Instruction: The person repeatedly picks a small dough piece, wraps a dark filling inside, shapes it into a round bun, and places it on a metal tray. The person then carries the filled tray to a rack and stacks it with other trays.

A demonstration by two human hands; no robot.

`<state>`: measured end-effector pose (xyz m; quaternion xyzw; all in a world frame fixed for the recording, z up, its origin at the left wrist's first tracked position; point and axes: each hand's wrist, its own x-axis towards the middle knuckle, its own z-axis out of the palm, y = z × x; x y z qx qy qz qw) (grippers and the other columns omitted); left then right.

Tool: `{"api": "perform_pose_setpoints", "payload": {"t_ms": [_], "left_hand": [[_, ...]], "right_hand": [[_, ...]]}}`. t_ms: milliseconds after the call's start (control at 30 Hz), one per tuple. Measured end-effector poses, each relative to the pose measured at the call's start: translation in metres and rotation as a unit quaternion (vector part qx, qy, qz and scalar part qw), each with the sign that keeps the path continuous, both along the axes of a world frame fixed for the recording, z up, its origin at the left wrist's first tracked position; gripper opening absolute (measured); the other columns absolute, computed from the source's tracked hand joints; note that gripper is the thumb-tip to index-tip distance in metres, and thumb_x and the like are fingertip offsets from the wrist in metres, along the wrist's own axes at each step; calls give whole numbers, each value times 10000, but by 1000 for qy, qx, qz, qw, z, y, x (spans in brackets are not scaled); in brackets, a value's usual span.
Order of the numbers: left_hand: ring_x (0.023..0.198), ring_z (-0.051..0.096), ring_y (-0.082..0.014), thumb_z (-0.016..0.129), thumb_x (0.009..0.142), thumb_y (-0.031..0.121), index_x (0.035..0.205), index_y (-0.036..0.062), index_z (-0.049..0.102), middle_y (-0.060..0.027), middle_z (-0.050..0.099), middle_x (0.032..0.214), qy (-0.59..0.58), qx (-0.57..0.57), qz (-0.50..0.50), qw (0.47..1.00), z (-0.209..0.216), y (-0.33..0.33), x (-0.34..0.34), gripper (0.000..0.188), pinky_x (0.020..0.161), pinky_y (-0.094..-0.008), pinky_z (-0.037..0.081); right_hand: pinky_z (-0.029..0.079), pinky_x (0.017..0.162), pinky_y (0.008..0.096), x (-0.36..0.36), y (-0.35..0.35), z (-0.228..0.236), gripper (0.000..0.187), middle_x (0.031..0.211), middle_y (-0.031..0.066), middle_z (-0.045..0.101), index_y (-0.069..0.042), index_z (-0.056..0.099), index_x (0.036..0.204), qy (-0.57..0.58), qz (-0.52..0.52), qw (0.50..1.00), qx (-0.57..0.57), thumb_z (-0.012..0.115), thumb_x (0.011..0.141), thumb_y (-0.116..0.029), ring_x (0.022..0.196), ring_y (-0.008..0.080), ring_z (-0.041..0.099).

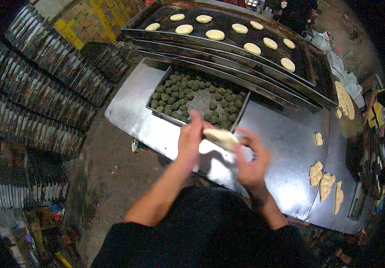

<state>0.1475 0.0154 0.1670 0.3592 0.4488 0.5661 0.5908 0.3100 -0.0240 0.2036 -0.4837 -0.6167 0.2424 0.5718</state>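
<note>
Between my two hands, over the front edge of the metal table [270, 134], is a flattened oval piece of pale dough [221, 138]. My left hand [189, 137] grips its left end, thumb pointing up and the other fingers partly hidden. Curled around the right end is my right hand [252, 157], slightly blurred. Just beyond the hands sits a shallow rectangular tray [200, 105] holding many dark green balls [173, 94], with a bare patch in its middle. Several loose dough pieces [325, 185] lie on the table at the right.
Behind the green balls stands a stack of dark baking trays [246, 67]; its top tray bears several pale dough ovals [215, 35]. More dough strips [344, 101] lie at the far right. Tall stacks of metal trays [40, 89] line the left side. A plastic bag [342, 73] hangs near the right.
</note>
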Motion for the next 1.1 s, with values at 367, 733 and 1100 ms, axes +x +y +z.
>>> {"api": "perform_pose_setpoints", "payload": {"t_ms": [367, 733, 1100], "left_hand": [[982, 698, -232, 620, 984, 135, 1234, 4, 595, -138, 688, 1131, -143, -292, 37, 945, -83, -29, -102, 283, 849, -352, 587], [1002, 670, -180, 478, 1070, 159, 1406, -21, 511, -114, 654, 1212, -207, -113, -10, 972, 2, 55, -45, 383, 833, -301, 596], [1154, 629, -225, 569, 991, 75, 1309, 24, 596, -154, 582, 1397, -169, -39, -185, 967, 67, 34, 48, 323, 919, -359, 540]], "right_hand": [[544, 789, 478, -41, 211, -152, 296, 986, 208, 708, -32, 735, 1007, -537, 78, 814, -206, 776, 795, -235, 866, 391, 677], [487, 951, 455, -54, 105, -37, 341, 1227, 117, 665, -115, 730, 1145, -328, 47, 930, 157, 756, 814, -195, 1160, 336, 603], [479, 638, 286, 31, 38, 35, 268, 862, 91, 616, -22, 629, 925, -146, -22, 975, 163, 802, 730, -85, 718, 174, 590]]}}
